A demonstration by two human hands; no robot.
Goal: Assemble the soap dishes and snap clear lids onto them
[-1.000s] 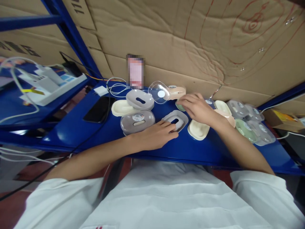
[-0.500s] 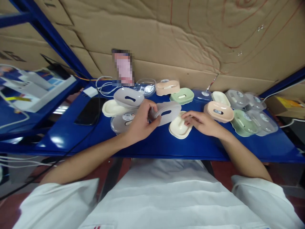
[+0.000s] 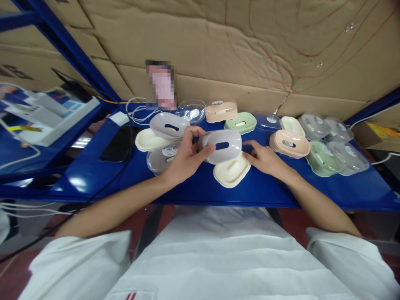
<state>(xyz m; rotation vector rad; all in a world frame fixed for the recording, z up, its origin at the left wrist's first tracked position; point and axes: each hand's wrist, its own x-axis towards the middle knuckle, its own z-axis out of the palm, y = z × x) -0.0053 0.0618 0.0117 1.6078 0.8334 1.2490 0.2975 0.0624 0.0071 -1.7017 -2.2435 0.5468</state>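
Note:
My left hand (image 3: 184, 156) grips a grey oval soap-dish part with a slot (image 3: 222, 146), lifted and tilted above the blue shelf (image 3: 200, 189). Under it lies a cream oval tray (image 3: 231, 173). My right hand (image 3: 265, 157) rests on the shelf with fingers touching the right end of the cream tray and the grey part. Another grey slotted part (image 3: 168, 124) lies on a cream tray (image 3: 146, 141) at the left, with a clear-lidded grey soap box (image 3: 162, 156) in front of it.
Several more soap boxes, peach (image 3: 289, 143), green (image 3: 321, 157) and clear grey (image 3: 315, 125), crowd the right of the shelf. A peach box (image 3: 220, 111), a green one (image 3: 240, 123) and a clear lid (image 3: 190, 111) stand at the back. A black phone (image 3: 117, 143) lies left. Cardboard backs the shelf.
My left hand picked the grey slotted part off the shelf and raised it over the cream tray. My right hand came back from the rear boxes to the cream tray, which shifted slightly left.

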